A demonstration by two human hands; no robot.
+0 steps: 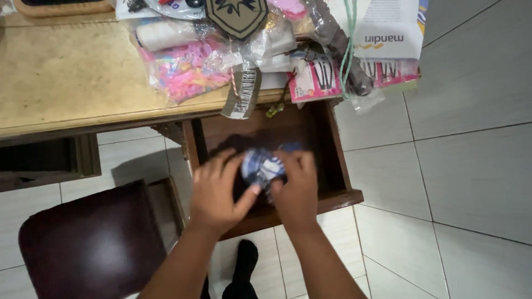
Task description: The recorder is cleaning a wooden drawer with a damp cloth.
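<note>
A small blue-and-white crumpled bundle [263,168], blurred and partly covered, sits between both hands over the open dark wooden drawer [338,166], low in its front half.

On the wooden surface [61,77] lies a clear bag of pink hair ties [185,69], a dark shield-shaped badge [237,16], a card of black hair clips [316,77] and a white paper envelope [388,27]. A dark brown chair [91,243] stands on the pale tiled floor [471,166].
</note>
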